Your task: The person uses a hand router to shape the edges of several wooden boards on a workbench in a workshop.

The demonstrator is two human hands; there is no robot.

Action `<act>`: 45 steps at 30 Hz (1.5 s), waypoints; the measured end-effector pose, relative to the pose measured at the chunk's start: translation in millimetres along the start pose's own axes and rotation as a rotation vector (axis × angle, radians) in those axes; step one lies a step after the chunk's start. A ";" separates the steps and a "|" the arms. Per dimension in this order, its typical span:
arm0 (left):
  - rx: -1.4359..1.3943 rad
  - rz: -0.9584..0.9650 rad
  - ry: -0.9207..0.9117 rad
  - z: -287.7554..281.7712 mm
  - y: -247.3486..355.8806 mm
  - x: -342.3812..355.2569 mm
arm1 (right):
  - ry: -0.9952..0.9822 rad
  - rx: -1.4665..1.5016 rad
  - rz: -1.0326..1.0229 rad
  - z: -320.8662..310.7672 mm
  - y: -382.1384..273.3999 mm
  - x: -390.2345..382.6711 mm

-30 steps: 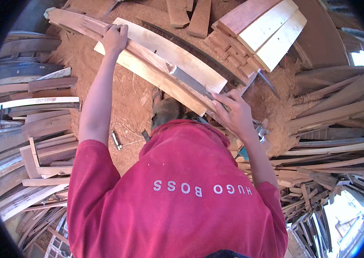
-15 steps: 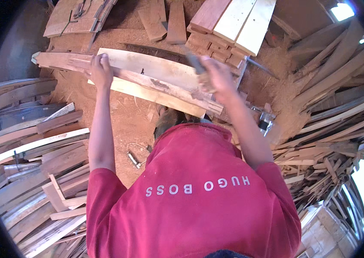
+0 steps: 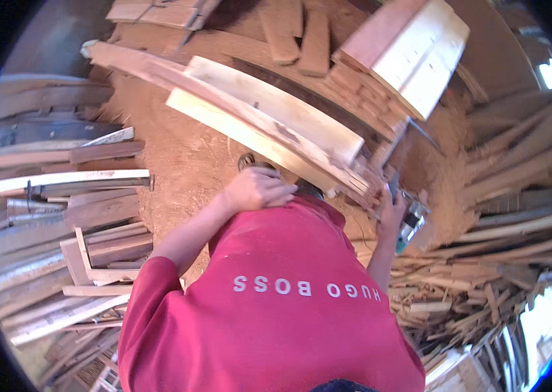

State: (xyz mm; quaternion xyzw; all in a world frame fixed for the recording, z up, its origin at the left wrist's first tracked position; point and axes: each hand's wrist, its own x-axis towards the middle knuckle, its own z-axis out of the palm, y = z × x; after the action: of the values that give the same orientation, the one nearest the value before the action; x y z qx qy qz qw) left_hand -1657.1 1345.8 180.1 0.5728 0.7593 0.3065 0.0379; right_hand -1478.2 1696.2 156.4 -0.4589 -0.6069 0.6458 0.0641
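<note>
The left hand [image 3: 263, 188] is laid, fingers together, at the front edge of the red short-sleeved shirt [image 3: 289, 255]; whether anything is grasped beneath it cannot be told. The long reddish-brown wooden beam [image 3: 236, 108] is positioned diagonally between two pale wooden boards [image 3: 276, 103]. Its near end is located beside the right hand [image 3: 391, 210], whose grip is obscured by blur. The silver-and-teal power tool [image 3: 413, 223] is situated just beside that hand.

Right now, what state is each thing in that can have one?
Left hand: off the beam, by the shirt front
Right hand: beside the power tool, grip unclear
Reddish beam: lying aslant
Pale boards: along the beam's sides
Planks: stacked
Power tool: on or off unclear
</note>
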 end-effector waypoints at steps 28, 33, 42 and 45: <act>-0.363 -1.281 0.093 -198.8 -290.6 -405.5 | 0.042 -0.630 -0.430 388.4 -216.6 9.0; -0.405 -1.329 0.232 -208.2 -328.1 -431.7 | -0.341 -0.169 -0.294 607.1 -246.9 135.6; -0.420 -1.739 0.276 -241.1 -379.4 -560.3 | 0.033 -0.616 -0.316 994.9 -190.5 329.2; -0.390 -1.912 0.405 -265.5 -376.6 -557.6 | 0.242 -0.613 -0.229 1043.4 -174.0 357.4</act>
State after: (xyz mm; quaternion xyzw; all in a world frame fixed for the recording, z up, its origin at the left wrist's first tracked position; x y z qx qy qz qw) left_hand -1894.3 677.0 39.6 -0.3588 0.8300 0.3585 0.2321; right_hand -2464.2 1212.7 -45.6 -0.4591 -0.8081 0.3630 0.0668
